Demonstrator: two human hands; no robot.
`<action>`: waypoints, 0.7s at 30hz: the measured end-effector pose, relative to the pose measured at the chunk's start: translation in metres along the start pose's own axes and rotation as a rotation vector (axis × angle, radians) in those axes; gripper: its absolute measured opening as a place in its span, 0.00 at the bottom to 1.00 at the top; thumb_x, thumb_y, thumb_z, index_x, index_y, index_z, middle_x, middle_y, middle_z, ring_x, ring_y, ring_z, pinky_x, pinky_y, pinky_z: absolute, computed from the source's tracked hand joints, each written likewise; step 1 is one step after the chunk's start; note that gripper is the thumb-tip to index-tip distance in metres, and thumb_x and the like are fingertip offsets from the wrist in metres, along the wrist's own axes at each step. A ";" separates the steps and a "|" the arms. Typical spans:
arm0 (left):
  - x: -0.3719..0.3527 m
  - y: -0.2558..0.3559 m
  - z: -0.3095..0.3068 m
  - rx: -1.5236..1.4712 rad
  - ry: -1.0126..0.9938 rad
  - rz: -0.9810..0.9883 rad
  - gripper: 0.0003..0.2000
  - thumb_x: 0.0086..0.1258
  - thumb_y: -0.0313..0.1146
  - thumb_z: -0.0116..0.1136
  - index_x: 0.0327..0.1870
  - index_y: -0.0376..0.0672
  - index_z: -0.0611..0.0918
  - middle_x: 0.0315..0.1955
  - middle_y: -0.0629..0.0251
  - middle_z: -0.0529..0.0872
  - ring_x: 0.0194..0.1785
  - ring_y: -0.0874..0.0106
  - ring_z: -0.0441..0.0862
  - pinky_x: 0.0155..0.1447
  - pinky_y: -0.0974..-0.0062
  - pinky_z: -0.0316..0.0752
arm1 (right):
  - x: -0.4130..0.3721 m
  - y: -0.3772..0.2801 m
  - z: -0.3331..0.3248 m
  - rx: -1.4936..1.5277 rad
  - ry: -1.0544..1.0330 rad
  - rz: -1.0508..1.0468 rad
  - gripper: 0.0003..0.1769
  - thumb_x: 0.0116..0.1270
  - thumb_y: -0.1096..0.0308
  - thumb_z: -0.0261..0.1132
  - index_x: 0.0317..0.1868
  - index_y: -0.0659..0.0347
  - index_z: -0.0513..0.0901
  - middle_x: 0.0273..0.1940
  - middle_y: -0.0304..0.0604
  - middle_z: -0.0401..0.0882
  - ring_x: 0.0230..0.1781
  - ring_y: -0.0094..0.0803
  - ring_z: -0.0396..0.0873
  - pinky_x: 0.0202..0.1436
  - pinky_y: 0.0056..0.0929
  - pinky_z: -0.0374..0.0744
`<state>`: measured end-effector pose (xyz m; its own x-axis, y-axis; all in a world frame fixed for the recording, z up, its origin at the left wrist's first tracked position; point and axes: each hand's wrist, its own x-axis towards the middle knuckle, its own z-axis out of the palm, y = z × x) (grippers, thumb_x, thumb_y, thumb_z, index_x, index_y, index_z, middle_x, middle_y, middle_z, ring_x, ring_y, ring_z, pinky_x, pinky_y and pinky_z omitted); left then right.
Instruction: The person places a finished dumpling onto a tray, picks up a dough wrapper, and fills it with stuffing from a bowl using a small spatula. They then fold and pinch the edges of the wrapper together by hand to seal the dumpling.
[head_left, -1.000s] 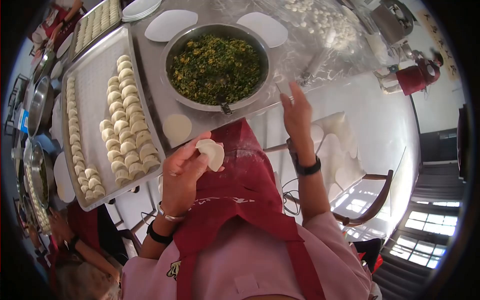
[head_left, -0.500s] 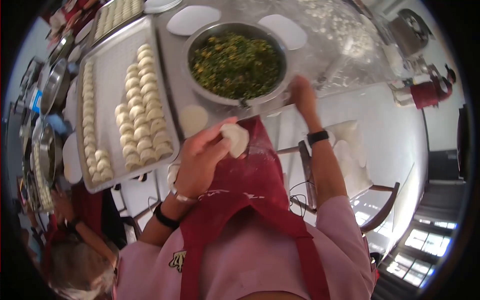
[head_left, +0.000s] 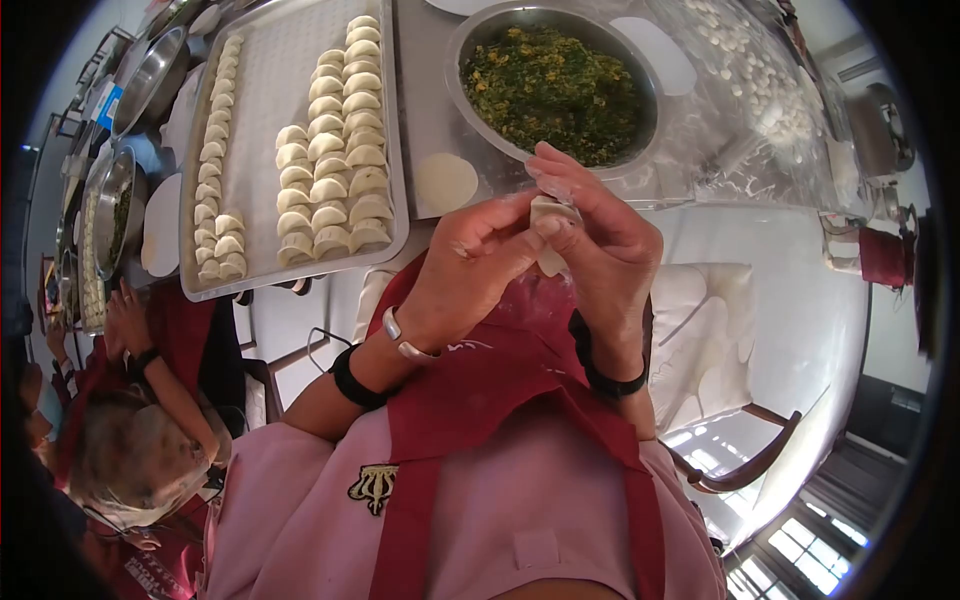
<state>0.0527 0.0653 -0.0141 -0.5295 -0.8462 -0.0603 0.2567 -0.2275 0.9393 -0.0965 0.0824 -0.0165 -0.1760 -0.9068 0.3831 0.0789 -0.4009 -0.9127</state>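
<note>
Both my hands meet in front of the red apron, just below the steel bowl [head_left: 652, 135] of chopped green and yellow filling. Between their fingers is a folded white dumpling [head_left: 550, 262], partly hidden by the thumbs. My left hand [head_left: 475, 265] grips it from the left with thumb and fingers. My right hand [head_left: 610, 245] pinches its upper right part, with flour on the fingers. A round dough wrapper [head_left: 446, 183] lies on the table left of the bowl. Further left, a metal tray [head_left: 262, 150] holds rows of dumplings [head_left: 330, 187].
Small dough pieces [head_left: 765, 105] lie on the floured table at the upper right. A chair [head_left: 705, 330] stands below the table edge. At the left, another person's hand [head_left: 127, 318] is near more bowls [head_left: 150, 85]. Another person [head_left: 885, 258] is at the far right.
My right hand has come from beside the bowl to the dumpling, joining my left hand. The view has shifted, so the tray and bowl appear higher and further right.
</note>
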 end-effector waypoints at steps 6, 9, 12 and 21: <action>-0.001 -0.003 -0.005 0.048 -0.009 0.018 0.13 0.76 0.28 0.57 0.58 0.36 0.81 0.38 0.74 0.84 0.38 0.87 0.75 0.42 0.86 0.72 | 0.002 0.007 0.000 -0.087 -0.056 -0.033 0.11 0.59 0.83 0.71 0.43 0.68 0.86 0.45 0.51 0.88 0.63 0.48 0.78 0.65 0.40 0.77; -0.003 -0.005 -0.007 0.100 -0.005 0.039 0.13 0.76 0.27 0.57 0.58 0.36 0.81 0.39 0.74 0.84 0.39 0.88 0.75 0.42 0.86 0.71 | 0.002 0.011 -0.003 -0.277 -0.112 -0.163 0.11 0.59 0.82 0.71 0.44 0.68 0.86 0.45 0.50 0.88 0.64 0.50 0.77 0.67 0.43 0.74; -0.003 -0.004 -0.011 0.115 -0.012 0.030 0.15 0.76 0.26 0.57 0.60 0.34 0.79 0.42 0.72 0.84 0.42 0.86 0.77 0.45 0.85 0.73 | 0.003 0.008 0.000 -0.269 -0.121 -0.117 0.13 0.59 0.79 0.73 0.46 0.67 0.87 0.46 0.51 0.88 0.65 0.50 0.77 0.70 0.49 0.71; -0.007 -0.007 -0.012 0.082 -0.038 0.102 0.16 0.76 0.24 0.56 0.63 0.31 0.76 0.50 0.62 0.84 0.52 0.79 0.80 0.54 0.79 0.77 | 0.006 0.010 -0.002 -0.262 -0.173 -0.253 0.13 0.60 0.72 0.74 0.46 0.61 0.88 0.46 0.50 0.89 0.67 0.52 0.75 0.76 0.56 0.60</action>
<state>0.0641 0.0671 -0.0242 -0.5350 -0.8435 0.0481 0.2441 -0.0998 0.9646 -0.0989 0.0732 -0.0241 0.0120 -0.8013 0.5982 -0.2024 -0.5878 -0.7833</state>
